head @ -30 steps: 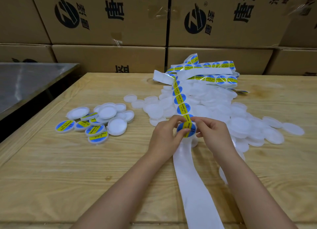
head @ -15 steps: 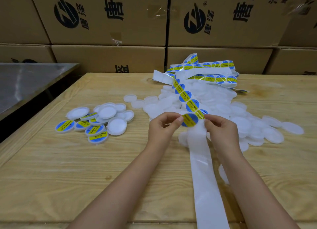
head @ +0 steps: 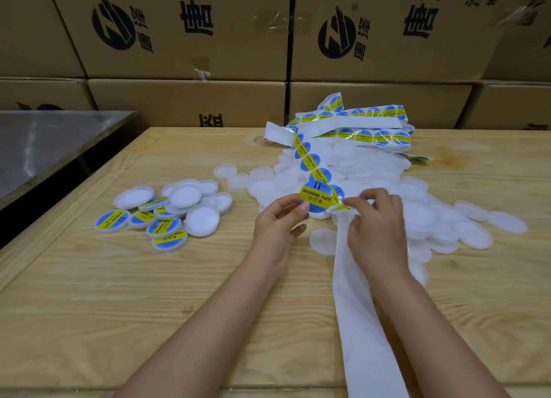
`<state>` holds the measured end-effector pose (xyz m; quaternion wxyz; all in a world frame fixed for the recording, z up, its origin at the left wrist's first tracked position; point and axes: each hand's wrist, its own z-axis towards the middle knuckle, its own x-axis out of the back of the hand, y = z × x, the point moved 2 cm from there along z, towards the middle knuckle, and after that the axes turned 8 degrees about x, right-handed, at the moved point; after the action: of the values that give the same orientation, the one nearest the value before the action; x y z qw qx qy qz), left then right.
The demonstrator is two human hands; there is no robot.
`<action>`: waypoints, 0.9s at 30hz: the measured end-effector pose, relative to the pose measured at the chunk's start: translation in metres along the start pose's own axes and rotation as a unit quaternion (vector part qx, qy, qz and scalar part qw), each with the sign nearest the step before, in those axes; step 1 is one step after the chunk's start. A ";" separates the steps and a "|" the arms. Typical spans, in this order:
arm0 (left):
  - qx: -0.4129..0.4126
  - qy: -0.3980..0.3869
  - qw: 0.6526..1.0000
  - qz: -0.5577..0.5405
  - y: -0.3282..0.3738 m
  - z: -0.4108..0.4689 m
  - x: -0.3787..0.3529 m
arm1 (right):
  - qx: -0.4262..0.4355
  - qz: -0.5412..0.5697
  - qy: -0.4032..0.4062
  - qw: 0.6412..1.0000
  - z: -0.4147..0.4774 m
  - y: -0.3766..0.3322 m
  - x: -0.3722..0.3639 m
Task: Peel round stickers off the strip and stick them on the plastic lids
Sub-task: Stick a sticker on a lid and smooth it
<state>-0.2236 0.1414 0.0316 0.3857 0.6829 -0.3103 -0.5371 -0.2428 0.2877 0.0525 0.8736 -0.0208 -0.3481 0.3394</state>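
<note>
Bright, even overhead light; soft short shadows under hands on tabletop. Sheen on metal surface and stickers. Wide-angle bending at edges. Focus mostly sharp.

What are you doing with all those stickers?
A person is peeling a round blue-and-yellow sticker off a long white backing strip. The left hand pinches the sticker while the right hand holds the strip. Stickered white plastic lids lie at left on the wooden table; a pile of bare white plastic lids sits beyond the hands.
</note>
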 end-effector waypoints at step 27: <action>-0.110 -0.011 0.805 0.583 -0.016 0.002 0.005 | -0.262 0.369 -0.061 0.889 0.000 -0.001 -0.020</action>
<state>-0.2246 0.1451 0.0149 0.6954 0.3205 -0.5931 -0.2491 -0.2521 0.2749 0.0409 0.6251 -0.3554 -0.4441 0.5345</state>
